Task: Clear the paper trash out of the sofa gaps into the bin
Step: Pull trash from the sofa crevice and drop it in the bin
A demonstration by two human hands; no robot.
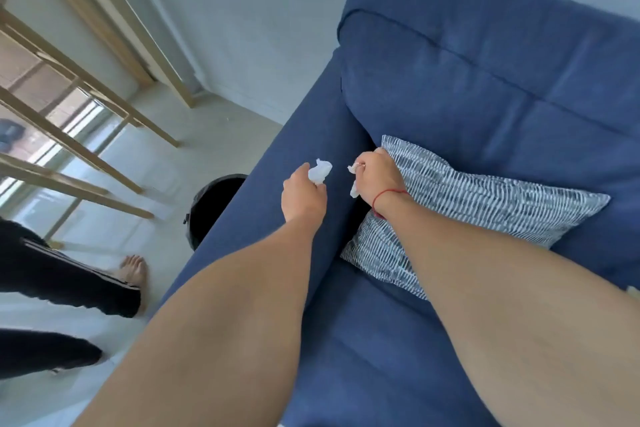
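Note:
My left hand (pixel 303 196) hovers over the armrest of the blue sofa (pixel 485 87) and pinches a crumpled white paper scrap (pixel 320 170). My right hand (pixel 377 177), with a red string on its wrist, is closed on another white paper scrap (pixel 354 184) just above the dark gap between armrest and seat. A patterned grey-white cushion (pixel 485 204) lies right behind that hand. The black bin (pixel 211 208) stands on the floor beyond the armrest, partly hidden by it.
Pale wooden chair or table legs (pixel 86 121) stand on the light floor at left. My bare foot (pixel 133 272) and dark trouser legs (pixel 69 288) are at lower left beside the sofa. A white wall (pixel 242 28) runs behind.

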